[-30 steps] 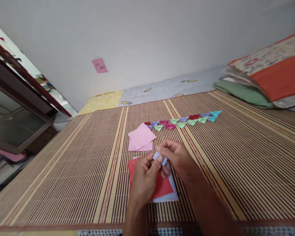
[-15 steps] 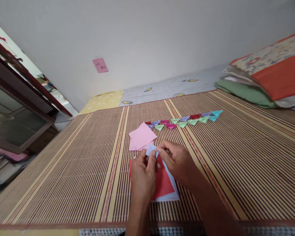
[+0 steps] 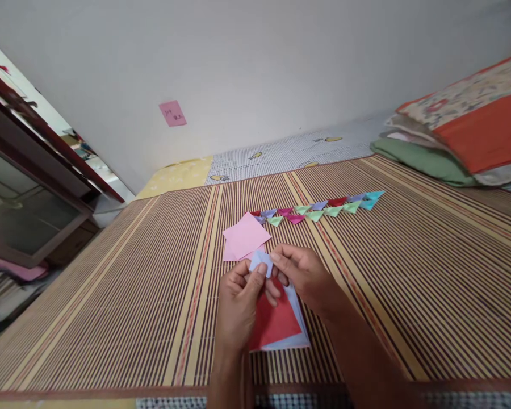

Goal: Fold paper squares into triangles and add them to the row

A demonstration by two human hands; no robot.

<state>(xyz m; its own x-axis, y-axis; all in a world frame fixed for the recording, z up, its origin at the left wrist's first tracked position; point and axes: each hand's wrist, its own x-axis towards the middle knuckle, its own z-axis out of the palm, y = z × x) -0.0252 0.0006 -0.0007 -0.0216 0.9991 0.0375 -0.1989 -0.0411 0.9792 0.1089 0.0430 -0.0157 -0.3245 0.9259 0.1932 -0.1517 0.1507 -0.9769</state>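
A small folded piece of light blue paper (image 3: 260, 261) is held up between my two hands. My left hand (image 3: 241, 298) pinches it, thumb on top. At its right edge, the thumb and forefinger of my right hand (image 3: 302, 272) grip it too. Below them lies a stack of square paper sheets, a red sheet (image 3: 279, 321) on top and light blue sheets (image 3: 296, 339) showing underneath. Part of the stack is hidden by my left hand. Just beyond my hands are pink paper squares (image 3: 246, 236), overlapping at different angles.
Two rows of small folded paper pieces (image 3: 315, 215) in several colours stretch to the right across the striped mat (image 3: 132, 295). Folded bedding (image 3: 481, 130) is piled at the back right. A pink note (image 3: 173, 113) is on the wall. A dark-framed glass door (image 3: 21, 199) stands at left.
My left hand has shifted slightly left and its fingers have spread a little under the paper. The light blue piece has turned and shows more of its face.
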